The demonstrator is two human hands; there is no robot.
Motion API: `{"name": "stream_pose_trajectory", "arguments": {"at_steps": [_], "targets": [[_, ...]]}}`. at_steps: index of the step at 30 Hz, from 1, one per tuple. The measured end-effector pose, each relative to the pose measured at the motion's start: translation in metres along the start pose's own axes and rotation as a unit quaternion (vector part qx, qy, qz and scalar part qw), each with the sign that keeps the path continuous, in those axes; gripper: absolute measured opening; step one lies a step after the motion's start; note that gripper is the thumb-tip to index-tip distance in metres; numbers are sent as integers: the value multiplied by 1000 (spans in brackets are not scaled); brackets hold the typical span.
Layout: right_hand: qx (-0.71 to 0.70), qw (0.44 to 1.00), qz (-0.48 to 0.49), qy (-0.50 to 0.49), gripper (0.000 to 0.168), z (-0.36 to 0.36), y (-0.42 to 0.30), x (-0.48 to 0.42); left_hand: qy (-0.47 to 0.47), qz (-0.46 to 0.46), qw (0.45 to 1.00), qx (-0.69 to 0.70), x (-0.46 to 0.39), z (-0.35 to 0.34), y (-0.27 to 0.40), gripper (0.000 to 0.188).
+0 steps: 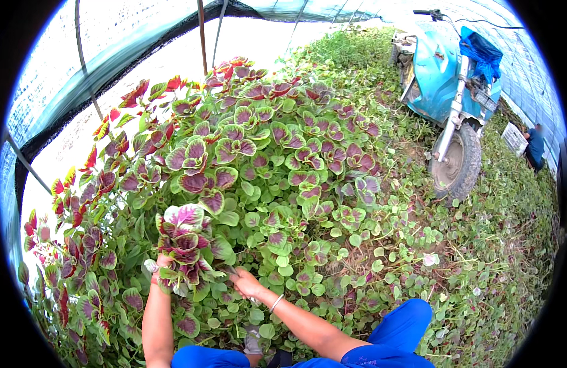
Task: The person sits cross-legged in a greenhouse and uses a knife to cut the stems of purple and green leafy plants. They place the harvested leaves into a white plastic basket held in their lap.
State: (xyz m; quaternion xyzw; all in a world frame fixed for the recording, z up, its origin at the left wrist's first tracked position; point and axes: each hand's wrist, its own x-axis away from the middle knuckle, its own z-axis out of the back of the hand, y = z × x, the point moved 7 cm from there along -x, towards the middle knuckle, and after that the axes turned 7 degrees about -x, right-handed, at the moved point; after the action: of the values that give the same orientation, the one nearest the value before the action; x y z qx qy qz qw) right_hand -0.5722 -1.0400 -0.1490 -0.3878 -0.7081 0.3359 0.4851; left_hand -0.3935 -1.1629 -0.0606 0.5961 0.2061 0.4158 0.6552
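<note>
My left hand (pixel 164 262) is closed around a bunch of red-and-green amaranth (pixel 186 244), its purple-centred leaves fanning out above and to the right of the fist. Leaves cover much of those fingers. Just right of the bunch, my right hand (pixel 247 283) is low among the stems, with a silver bangle on its wrist. It grips a thin grey tool (pixel 229 270), apparently a knife, whose far end is lost in the foliage. Dense standing amaranth (pixel 265 152) spreads in front of both hands.
A muddy blue three-wheeled vehicle (pixel 442 78) stands at the upper right, its front wheel (pixel 456 161) on the plants. Beyond it, a person (pixel 535 145) crouches by a white crate (pixel 514 138). Shorter amaranth (pixel 430 257) covers the right side. A metal pole (pixel 202 37) rises at the back.
</note>
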Motion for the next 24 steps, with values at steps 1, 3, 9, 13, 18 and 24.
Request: {"name": "stream_pose_trajectory", "arguments": {"at_steps": [1,3,9,13,18,24], "targets": [[60,996,-37,-46,24,0,0,14,3,-2,1000,5,-5,1,1,70],[153,978,-76,-119,28,1,12,49,0,3,1000,20,-5,-5,-6,69],[140,959,-198,-144,26,34,7,154,-10,20,997,68,2,-14,-25,67],[197,915,-280,-215,24,27,1,205,-21,-13,996,89,-16,-13,-10,65],[96,989,-90,63,22,77,-66,168,-15,-85,987,133,-41,12,37,63],[170,979,-11,115,22,49,-135,30,-81,-137,960,231,-87,1,76,60]]}}
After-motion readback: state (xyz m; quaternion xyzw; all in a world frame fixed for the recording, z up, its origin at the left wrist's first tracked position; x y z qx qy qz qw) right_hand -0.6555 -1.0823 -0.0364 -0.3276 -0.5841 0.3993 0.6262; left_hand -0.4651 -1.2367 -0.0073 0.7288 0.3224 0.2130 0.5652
